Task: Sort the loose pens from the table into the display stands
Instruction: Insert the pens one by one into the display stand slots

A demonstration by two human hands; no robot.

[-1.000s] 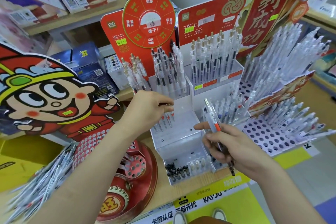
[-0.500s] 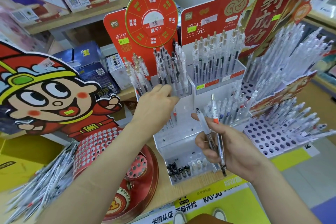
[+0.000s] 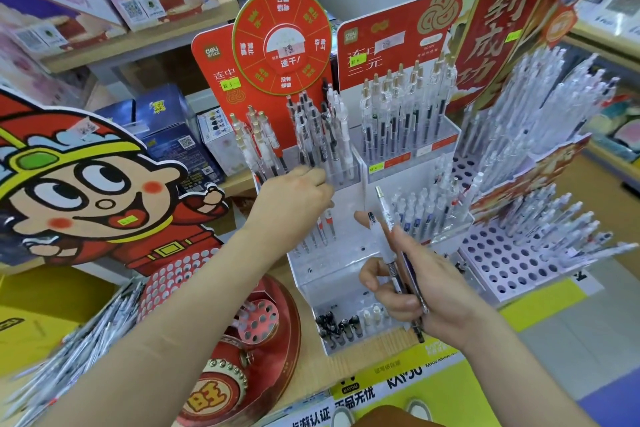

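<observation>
– Pens (image 3: pixel 382 239): we see two held in the right hand (image 3: pixel 426 291), thumb and fingers curled round the barrels, clicker ends up, just in front of the clear tiered stand (image 3: pixel 332 274).
– Left hand (image 3: pixel 294 204)?
– Up at that stand's top tier, knuckles toward us, fingertips at the bases of the standing pens (image 3: pixel 322 139). We can't tell if it grips one; the fingers hide it.
– Other stock?
– We see red-banded pens (image 3: pixel 327 222) in the middle tier, right under the left hand. Loose pile (image 3: pixel 69 357) lies far left on the table, blurred. White hole-grid stand (image 3: pixel 502 263) sits to the right, partly filled.
</observation>
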